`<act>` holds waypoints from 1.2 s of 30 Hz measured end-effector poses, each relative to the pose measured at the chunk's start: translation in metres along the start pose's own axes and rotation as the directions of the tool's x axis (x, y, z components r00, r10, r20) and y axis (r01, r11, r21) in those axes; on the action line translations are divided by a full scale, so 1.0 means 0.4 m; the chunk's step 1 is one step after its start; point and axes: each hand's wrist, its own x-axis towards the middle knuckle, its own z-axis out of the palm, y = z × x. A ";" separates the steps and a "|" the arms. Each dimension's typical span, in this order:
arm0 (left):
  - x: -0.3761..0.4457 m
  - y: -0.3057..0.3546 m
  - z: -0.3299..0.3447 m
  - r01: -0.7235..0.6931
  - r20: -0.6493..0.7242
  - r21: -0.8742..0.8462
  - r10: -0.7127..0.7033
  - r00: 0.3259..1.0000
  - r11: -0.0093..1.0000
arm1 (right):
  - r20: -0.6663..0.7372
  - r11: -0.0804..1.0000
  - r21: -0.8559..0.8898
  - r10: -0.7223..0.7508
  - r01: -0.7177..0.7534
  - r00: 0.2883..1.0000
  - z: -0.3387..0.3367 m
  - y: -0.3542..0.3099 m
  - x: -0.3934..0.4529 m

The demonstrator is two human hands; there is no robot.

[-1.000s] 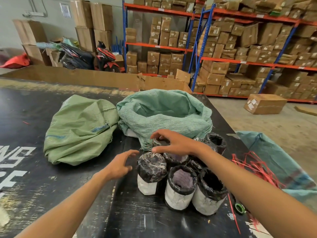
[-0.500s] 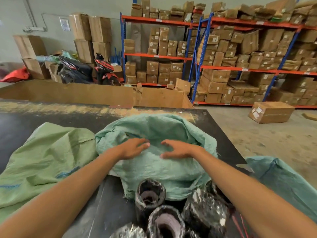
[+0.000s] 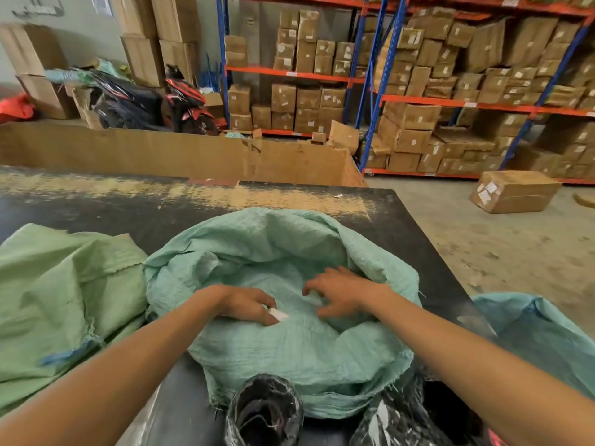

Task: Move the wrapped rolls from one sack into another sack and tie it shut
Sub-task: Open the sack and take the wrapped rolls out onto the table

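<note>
A crumpled pale green woven sack (image 3: 61, 300) lies at my left on the black tabletop (image 3: 418, 239). A second ago my hands hovered over the plastic-wrapped rolls (image 3: 267, 410); now both are down inside the open teal woven sack (image 3: 289, 355). My left hand (image 3: 248, 304) pinches something small and white, my right hand (image 3: 341, 292) claws loosely, holding nothing. The rolls stand outside, against its near wall, unloaded.

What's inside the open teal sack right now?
Both hands: left hand pinches something small and white, right hand is curled beside it. Sack folds hide any rolls deeper down.
</note>
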 end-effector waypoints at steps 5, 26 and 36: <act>-0.007 0.004 0.006 -0.090 -0.120 -0.084 0.080 0.990 0.992 | 0.064 0.979 -0.142 0.158 -0.148 0.985 0.014 0.047 0.008; 0.031 -0.037 0.073 -0.321 -0.721 -0.189 0.091 0.687 0.928 | 0.012 0.829 -0.332 0.480 -0.449 0.877 0.037 0.052 0.060; 0.005 -0.005 0.054 -0.650 -0.805 -0.541 -0.104 0.585 0.534 | -0.402 0.791 0.604 0.411 -0.100 0.818 -0.052 0.077 0.028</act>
